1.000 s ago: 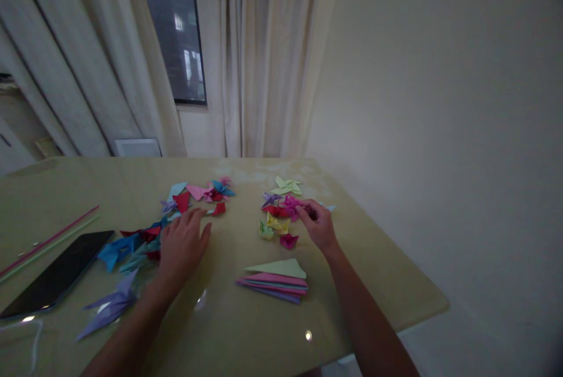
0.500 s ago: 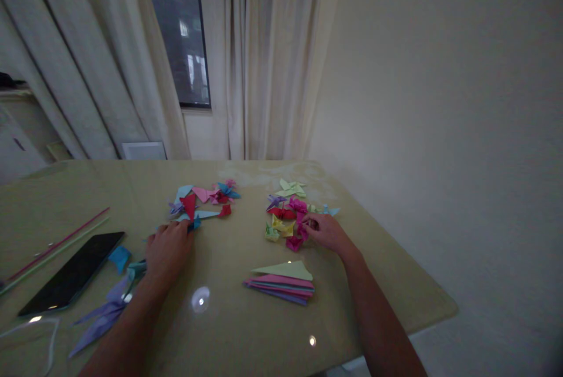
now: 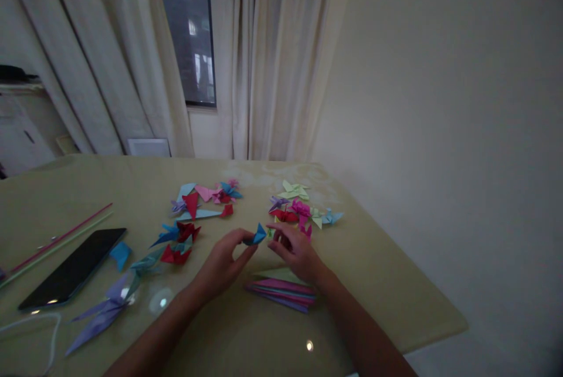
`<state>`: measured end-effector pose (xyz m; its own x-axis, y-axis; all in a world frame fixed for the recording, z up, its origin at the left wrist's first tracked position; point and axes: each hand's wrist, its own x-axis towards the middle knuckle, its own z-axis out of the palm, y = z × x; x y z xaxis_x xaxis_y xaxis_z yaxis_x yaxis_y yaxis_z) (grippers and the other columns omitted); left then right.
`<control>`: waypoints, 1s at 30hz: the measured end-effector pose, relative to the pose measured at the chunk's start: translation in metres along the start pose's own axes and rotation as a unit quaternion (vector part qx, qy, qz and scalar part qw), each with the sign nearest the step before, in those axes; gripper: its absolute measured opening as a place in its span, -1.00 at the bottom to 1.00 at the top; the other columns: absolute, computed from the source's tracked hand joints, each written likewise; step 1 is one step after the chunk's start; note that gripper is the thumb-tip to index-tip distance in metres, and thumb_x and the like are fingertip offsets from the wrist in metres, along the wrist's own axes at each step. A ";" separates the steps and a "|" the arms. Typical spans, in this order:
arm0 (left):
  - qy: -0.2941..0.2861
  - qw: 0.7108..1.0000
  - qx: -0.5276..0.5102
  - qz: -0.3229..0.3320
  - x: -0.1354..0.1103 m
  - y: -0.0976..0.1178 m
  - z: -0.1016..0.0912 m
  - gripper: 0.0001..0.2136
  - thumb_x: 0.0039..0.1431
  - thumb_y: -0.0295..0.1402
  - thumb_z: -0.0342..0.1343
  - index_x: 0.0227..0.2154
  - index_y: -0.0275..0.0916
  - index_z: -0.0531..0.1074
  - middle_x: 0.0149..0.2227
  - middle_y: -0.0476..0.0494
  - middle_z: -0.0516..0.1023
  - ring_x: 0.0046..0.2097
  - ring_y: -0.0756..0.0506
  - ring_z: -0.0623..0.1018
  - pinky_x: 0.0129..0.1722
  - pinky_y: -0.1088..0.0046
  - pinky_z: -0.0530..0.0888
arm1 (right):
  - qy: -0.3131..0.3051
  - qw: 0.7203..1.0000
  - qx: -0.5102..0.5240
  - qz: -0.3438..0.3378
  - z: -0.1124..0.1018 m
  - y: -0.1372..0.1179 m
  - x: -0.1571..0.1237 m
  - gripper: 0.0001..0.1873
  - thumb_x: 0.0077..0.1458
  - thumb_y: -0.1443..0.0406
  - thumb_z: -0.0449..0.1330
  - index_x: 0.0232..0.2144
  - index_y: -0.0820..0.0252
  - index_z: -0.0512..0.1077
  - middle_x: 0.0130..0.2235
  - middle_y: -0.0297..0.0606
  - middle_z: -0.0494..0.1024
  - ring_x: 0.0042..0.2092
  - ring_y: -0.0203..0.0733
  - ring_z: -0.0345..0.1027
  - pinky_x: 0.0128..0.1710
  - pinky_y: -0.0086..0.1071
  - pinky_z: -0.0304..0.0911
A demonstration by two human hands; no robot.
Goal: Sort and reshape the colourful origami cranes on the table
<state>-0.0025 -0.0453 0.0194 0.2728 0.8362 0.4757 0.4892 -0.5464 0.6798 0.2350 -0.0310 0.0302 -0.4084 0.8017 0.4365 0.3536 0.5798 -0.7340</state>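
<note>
My left hand (image 3: 231, 257) pinches a small blue folded-paper piece (image 3: 256, 236) between thumb and fingertips, above the table. Just right of it, my right hand (image 3: 294, 248) is held with thumb and forefinger apart, and nothing shows between them. Behind the right hand lie several origami pieces: a magenta one (image 3: 301, 208), a red one (image 3: 284, 214), a purple one (image 3: 278, 203) and a light green one (image 3: 294, 190). A yellow-green piece is mostly hidden by the fingers. Below the right hand rests a fanned stack of folded paper (image 3: 281, 296), partly covered.
More origami lies to the left, including a dark red piece (image 3: 188, 231), a teal one (image 3: 147, 262) and a purple one (image 3: 103, 312). A black phone (image 3: 73, 268), two thin sticks (image 3: 57, 243) and a white cable (image 3: 53, 336) are at the far left. A wall borders the right.
My left hand has moved right from the left group, bringing the blue paper piece. My right hand has shifted left and nearer, away from the magenta pieces. The view has shifted slightly.
</note>
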 end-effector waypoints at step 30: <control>-0.030 0.828 0.491 -0.268 -0.008 -0.053 -0.073 -0.57 0.47 -0.23 -0.24 0.06 -0.30 0.48 0.09 -0.45 0.55 0.07 -0.45 0.55 -0.04 0.06 0.47 | 0.073 0.958 -0.271 0.062 -0.081 0.040 -0.002 -0.89 0.18 0.26 0.38 -0.24 0.15 0.61 -0.15 -0.15 0.55 -0.10 -0.04 0.45 -0.07 -0.26 0.32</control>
<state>-0.0908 -0.0263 0.0206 -0.1761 0.9632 0.2032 0.9833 0.1819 -0.0104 0.3178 0.0028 0.0422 -0.2277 0.8578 0.4608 0.7931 0.4379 -0.4233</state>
